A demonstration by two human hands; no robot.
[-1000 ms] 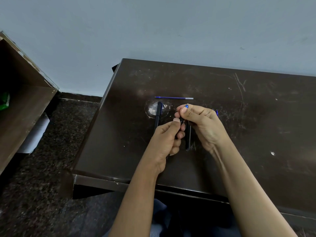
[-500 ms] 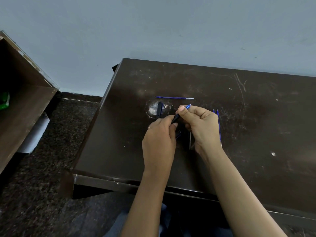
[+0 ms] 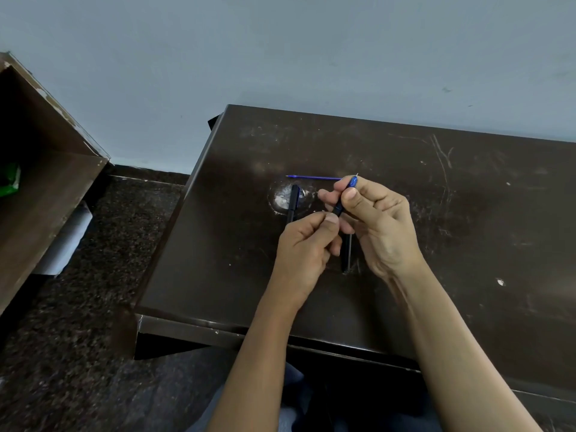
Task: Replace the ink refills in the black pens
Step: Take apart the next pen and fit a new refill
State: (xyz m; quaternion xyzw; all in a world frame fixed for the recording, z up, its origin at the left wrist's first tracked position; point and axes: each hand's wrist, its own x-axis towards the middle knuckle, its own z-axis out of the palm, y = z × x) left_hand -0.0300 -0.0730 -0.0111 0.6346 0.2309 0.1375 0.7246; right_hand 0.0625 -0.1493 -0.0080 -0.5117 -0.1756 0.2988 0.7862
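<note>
Black pen (image 3: 338, 209), blue-tipped, slanted between left hand (image 3: 304, 247) and right hand (image 3: 377, 222).

A dark brown, scratched table (image 3: 467, 244) stands against a pale wall. On it lie a thin blue refill (image 3: 313, 177), a black pen (image 3: 293, 203) across a whitish scuff (image 3: 282, 198), and another black pen part (image 3: 346, 254)

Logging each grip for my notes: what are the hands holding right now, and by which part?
Both hands share one black pen: the right hand pinches its upper section just below the blue tip, the left hand grips its lower barrel.
</note>
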